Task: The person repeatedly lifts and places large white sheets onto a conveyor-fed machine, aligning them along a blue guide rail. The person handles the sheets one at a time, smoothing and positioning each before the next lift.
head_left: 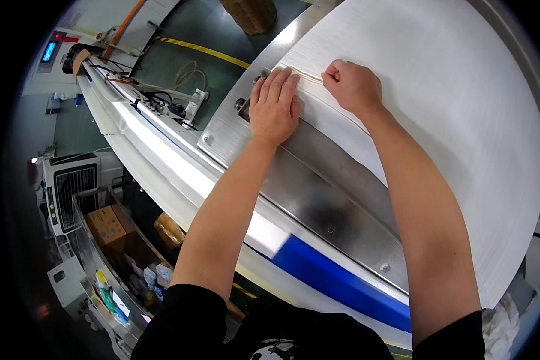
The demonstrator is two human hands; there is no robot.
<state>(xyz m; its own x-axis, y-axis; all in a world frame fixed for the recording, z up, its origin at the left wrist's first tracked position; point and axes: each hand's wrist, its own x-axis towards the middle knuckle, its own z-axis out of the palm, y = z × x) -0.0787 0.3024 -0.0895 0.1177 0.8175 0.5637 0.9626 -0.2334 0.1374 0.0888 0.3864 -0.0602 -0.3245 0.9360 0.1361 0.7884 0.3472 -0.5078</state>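
A large white sheet material [456, 72], with fine lines across it, covers a wide surface in front of me. My left hand [274, 108] lies flat at the sheet's near left corner, fingers stretched out close together. Beneath its palm runs a grey metal bar [342, 162] along the sheet's near edge. To its right, my right hand [355, 87] is closed with fingers curled, resting over the sheet. A thin pale strip or folded edge [306, 74] runs between both hands. Whatever the right fingers grip is hidden.
A steel plate [318, 210] borders the sheet on my side, with a blue band [336, 279] below it. Long white rails [156, 150] and a cabled mechanism [177, 108] stretch to the left. Farther off are a metal bin [93, 234] with cartons and a brown roll [250, 13].
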